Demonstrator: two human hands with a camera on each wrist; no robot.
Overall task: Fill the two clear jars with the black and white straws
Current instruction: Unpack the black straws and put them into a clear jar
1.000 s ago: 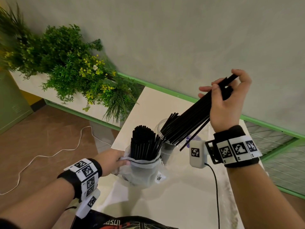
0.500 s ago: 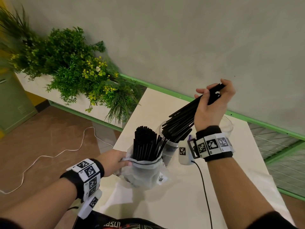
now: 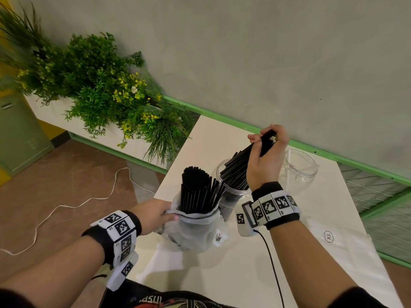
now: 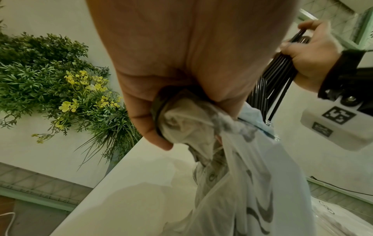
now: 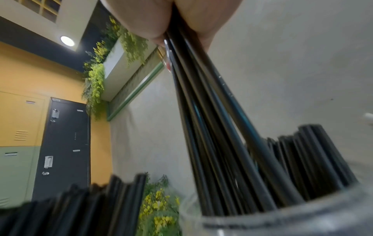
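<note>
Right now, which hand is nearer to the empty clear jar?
Right. The right hand holds black straws just beside the empty jar; the left hand grips the plastic bag, farther away.

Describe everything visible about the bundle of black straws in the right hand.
The bundle of black straws is a fistful of thin, glossy, plastic-looking tubes. The right hand grips it near the upper end, fingers curled round it. It slants down to the left, lower ends fanning inside the near clear jar, beside the straws in the plastic bag.
</note>
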